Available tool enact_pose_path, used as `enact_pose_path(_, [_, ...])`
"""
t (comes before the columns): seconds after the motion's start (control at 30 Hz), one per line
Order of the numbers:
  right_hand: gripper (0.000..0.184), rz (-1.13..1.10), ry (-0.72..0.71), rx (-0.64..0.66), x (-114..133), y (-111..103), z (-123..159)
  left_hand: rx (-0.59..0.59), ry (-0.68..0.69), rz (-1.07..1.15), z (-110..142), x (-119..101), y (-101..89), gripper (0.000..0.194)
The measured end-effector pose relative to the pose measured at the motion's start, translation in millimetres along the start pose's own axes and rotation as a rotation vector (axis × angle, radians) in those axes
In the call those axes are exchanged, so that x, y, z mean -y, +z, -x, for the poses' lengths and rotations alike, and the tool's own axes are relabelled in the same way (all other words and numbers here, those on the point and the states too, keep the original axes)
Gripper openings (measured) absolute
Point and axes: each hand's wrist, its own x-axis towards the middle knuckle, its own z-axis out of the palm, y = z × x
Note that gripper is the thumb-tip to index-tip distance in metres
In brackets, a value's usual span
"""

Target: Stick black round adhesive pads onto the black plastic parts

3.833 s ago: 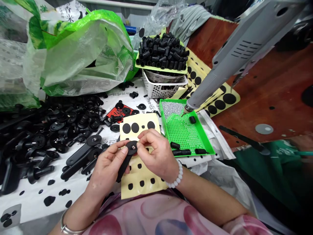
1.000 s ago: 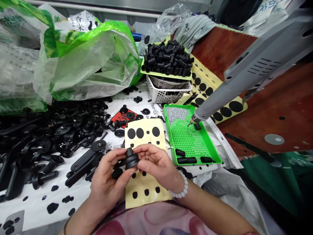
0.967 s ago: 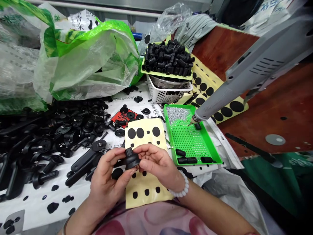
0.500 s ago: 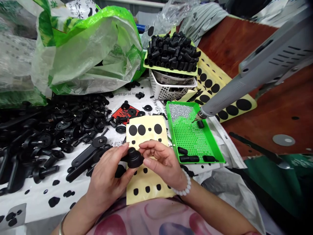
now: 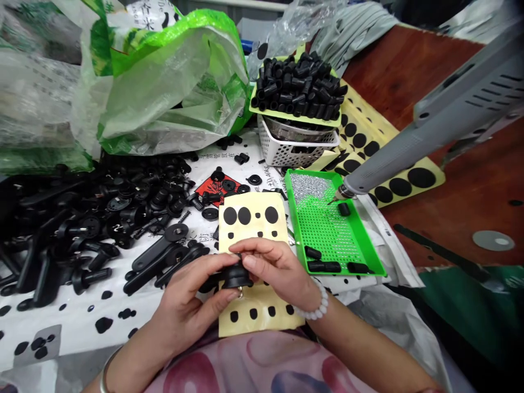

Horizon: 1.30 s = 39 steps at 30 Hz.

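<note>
Left hand (image 5: 186, 311) curls around a black molded rubber-and-plastic fitting (image 5: 236, 277), its thumb and fingers closed on the part, while right hand (image 5: 278, 270) comes in from the other side with its fingertips (image 5: 242, 261) pressed on top, so both hands hold the fitting between them. A small metal glint shows at the fitting's underside. The fitting sits just above a cream adhesive backing sheet (image 5: 256, 322) printed with black dots, with round and square pads left on it; the hands hover over the sheet's lower part.

A white beaded bracelet (image 5: 317, 303) circles the right wrist, and a metal bangle (image 5: 103, 376) sits on the left one. Just left of the hands, long black handle parts (image 5: 151, 259) lie on white printed paper (image 5: 77, 322), running back into a large heap of black fittings (image 5: 123, 202). To the right sits a bright green perforated tray (image 5: 295, 218) holding silver rhinestones (image 5: 313, 185) and a few black sleeves (image 5: 323, 266). A grey applicator tool (image 5: 388, 153) reaches over the tray, its tip just above one sleeve. Farther back, black tubes (image 5: 298, 87) are piled on a green lid over a white plastic basket (image 5: 295, 153), beside a green-and-clear plastic bag (image 5: 164, 93).
</note>
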Motion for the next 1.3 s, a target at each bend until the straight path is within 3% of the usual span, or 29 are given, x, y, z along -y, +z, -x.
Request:
enact_pose_path(0.17, [0.023, -0.097, 0.16, 0.058, 5.3, 4.6, -2.0, 0.043, 0.056, 0.152, -3.0, -10.5, -9.0, 0.037])
enact_pose_path(0.47, [0.037, -0.229, 0.286, 0.105, -12.8, 18.6, 1.4, 0.052, -0.053, 0.361, 16.0, -5.2, -10.6, 0.035])
enact_pose_path(0.6, [0.039, -0.242, 0.378, 0.134, -14.2, 24.3, 3.8, 0.034, -0.178, 0.509, 23.4, -4.8, -9.0, 0.03])
enact_pose_path(0.73, [0.041, -0.211, 0.343, 0.164, -10.4, 29.0, 3.2, -0.046, -0.251, 0.601, 22.7, -5.5, -7.6, 0.023])
enact_pose_path(0.83, [0.037, -0.21, 0.266, 0.112, -9.8, 31.9, 0.1, -0.125, -0.306, 0.619, 19.1, -4.7, -5.6, 0.021])
enact_pose_path(0.93, [0.033, -0.339, 0.199, -0.002, -13.7, 34.1, -4.5, -0.22, -0.359, 0.53, 19.3, 0.0, -2.5, 0.028])
enact_pose_path(1.03, [0.031, -0.468, 0.167, -0.064, -18.6, 35.8, -7.9, -0.21, -0.192, 0.336, 24.0, 6.8, -1.9, 0.045])
enact_pose_path(1.13, [0.036, -0.44, 0.177, -0.03, -20.9, 35.8, -8.2, -0.142, 0.026, 0.038, 27.5, 10.4, -4.6, 0.061])
enact_pose_path(1.3, [0.041, -0.308, 0.244, 0.019, -17.2, 32.7, -4.5, -0.083, 0.09, -0.204, 25.3, 4.2, -8.4, 0.063])
